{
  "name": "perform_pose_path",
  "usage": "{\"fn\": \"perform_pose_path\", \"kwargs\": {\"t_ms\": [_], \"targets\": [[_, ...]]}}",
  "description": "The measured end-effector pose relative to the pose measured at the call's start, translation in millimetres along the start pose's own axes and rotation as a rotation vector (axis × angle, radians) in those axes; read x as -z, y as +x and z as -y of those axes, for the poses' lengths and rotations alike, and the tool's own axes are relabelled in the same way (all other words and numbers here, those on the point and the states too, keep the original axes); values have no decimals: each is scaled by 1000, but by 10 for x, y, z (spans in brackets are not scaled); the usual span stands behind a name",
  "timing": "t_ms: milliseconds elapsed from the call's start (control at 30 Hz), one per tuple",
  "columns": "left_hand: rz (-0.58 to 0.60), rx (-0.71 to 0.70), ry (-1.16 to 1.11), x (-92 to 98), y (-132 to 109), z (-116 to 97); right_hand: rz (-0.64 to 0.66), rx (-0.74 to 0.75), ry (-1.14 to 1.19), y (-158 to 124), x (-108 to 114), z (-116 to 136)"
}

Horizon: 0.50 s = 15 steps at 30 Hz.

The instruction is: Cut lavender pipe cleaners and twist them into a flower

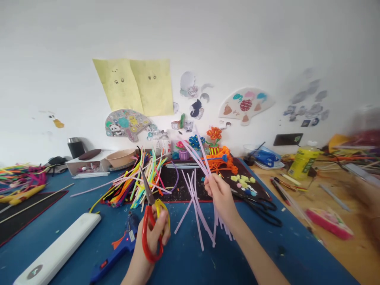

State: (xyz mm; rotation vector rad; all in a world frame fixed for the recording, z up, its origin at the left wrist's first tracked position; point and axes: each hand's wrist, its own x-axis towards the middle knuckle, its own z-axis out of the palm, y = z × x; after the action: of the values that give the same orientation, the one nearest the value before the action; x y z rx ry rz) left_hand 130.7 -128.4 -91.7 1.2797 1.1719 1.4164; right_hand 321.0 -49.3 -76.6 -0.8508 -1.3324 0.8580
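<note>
Got scissors point(150, 200) gripped in the left hand point(159, 227), plus a bunch of lilac pipe cleaners point(204, 168) pinched in the right hand point(219, 192). Also seeing loose lilac strips point(195, 198) smack between the 2 hands, across blue worktop point(184, 263) and black mat point(177, 193).

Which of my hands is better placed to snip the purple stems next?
Probably your left hand: it already holds the scissors by their handles, blades pointing away from you. Your right hand is busy gripping the purple stems.
</note>
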Motion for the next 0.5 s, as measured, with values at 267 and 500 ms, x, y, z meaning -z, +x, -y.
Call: {"fn": "perform_pose_path", "kwargs": {"t_ms": [267, 500], "targets": [[-60, -197, 296, -88, -10, 71, 18, 5, 42, 27, 6, -25], [-19, 19, 513, -41, 44, -134, 112, -6, 9, 32, 34, -8]]}}
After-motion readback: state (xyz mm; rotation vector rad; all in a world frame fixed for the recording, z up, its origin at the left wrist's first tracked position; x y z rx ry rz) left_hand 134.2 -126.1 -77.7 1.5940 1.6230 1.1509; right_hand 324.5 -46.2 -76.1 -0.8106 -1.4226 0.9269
